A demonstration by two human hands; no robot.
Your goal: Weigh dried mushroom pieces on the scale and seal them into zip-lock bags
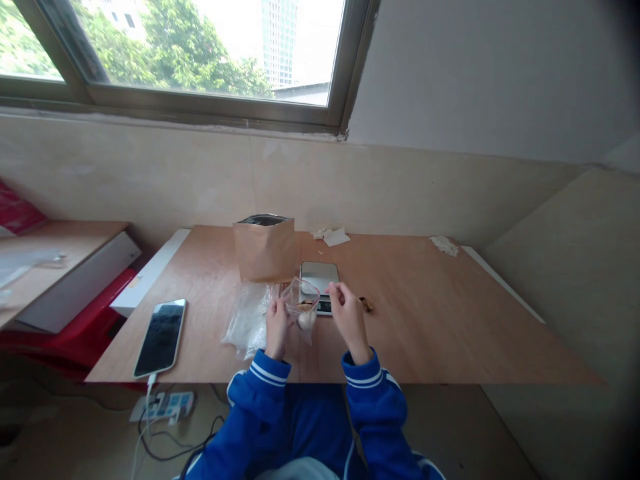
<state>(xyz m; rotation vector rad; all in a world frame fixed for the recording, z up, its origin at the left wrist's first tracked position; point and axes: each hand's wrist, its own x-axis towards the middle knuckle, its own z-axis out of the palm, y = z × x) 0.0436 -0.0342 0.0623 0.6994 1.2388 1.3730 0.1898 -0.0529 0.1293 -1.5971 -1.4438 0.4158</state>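
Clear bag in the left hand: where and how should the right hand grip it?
Probably pinch its right rim from the right: the bag looks thin, its mouth gapes upward, and the left hand holds its left side.

No legible text or numbers.

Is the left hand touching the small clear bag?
Touching: the head view shows the left hand gripping the small clear bag at its left side.

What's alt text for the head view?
A person's left hand holds a small clear bag with contents; right hand is raised beside it. Behind are a scale and an open brown pouch; a phone lies left on the wooden table.
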